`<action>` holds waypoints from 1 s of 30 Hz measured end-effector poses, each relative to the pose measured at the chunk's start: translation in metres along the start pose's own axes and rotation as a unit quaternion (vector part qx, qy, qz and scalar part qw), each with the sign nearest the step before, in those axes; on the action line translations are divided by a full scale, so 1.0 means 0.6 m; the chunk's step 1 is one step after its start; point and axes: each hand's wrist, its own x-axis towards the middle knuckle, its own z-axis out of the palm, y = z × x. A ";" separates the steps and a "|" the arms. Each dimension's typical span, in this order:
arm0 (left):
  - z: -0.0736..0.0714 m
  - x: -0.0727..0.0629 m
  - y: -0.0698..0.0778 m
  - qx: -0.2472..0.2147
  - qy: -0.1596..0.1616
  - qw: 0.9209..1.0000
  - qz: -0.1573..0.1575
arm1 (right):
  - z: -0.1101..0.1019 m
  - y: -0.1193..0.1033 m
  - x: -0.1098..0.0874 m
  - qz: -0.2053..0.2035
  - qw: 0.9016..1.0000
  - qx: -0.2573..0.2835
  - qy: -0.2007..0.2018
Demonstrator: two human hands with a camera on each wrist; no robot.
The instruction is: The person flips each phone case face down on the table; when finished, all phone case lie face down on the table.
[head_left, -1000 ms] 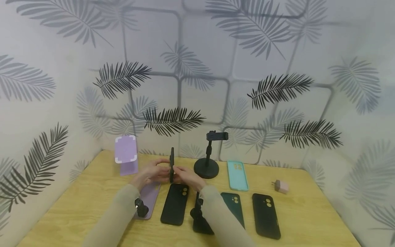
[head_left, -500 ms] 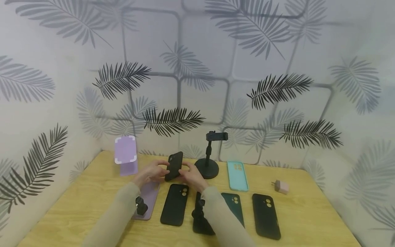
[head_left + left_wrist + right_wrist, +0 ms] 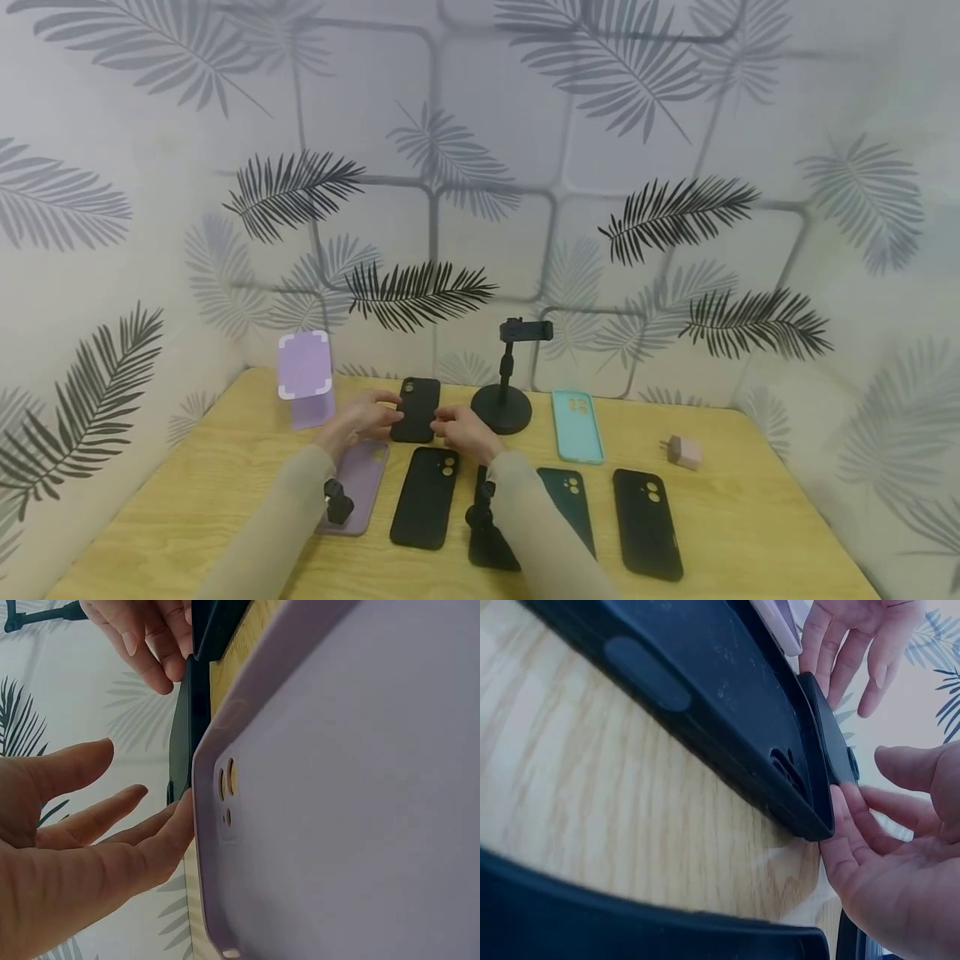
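Note:
A black phone point(image 3: 417, 410) lies flat at the back of the table, camera side up. My left hand point(image 3: 365, 417) is at its left edge, fingers relaxed and slightly spread. On the opposite side, my right hand point(image 3: 463, 429) has its fingertips at the right edge, and its thumb stands away from the phone in the right wrist view. Neither hand grips it. A lilac phone case point(image 3: 337, 787) fills much of the left wrist view, below my left hand. Between my forearms lies a black phone case point(image 3: 424, 498), its inside facing up.
Behind my right hand stands a black phone holder point(image 3: 504, 410); a lilac stand point(image 3: 306, 367) is at back left. Rightward lie a turquoise case point(image 3: 577, 429), a dark green case point(image 3: 568, 496), another black case point(image 3: 648, 525) and a pink charger plug point(image 3: 684, 452). My right sleeve partly covers one dark case point(image 3: 491, 550).
The phone was upright, edge-on, between both hands; it tilted back and now lies flat on the table. My fingers have loosened from its edges.

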 end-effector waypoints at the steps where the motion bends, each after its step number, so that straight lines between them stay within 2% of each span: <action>1: -0.001 0.000 0.000 -0.002 0.002 1.000 -0.001 | 0.000 0.000 0.001 -0.002 1.000 0.001 -0.003; 7: -0.007 -0.001 -0.003 -0.023 -0.003 1.000 0.003 | -0.001 0.006 0.004 -0.011 1.000 0.007 -0.007; 10: -0.014 -0.007 -0.009 -0.018 -0.006 1.000 0.011 | 0.000 0.007 0.002 -0.016 1.000 0.006 -0.004; 18: -0.045 -0.041 -0.020 0.003 -0.022 0.998 0.060 | 0.005 -0.001 -0.015 -0.049 0.998 -0.024 0.021; 23: -0.054 -0.060 -0.025 0.038 -0.007 0.996 0.076 | 0.018 -0.008 -0.031 -0.054 0.997 -0.043 0.045; 26: -0.057 -0.074 -0.028 0.064 0.002 0.994 0.085 | 0.030 -0.013 -0.040 -0.054 0.997 -0.047 0.026; 30: -0.065 -0.094 -0.035 0.090 0.003 0.991 0.101 | 0.046 -0.019 -0.047 -0.062 0.997 -0.026 -0.033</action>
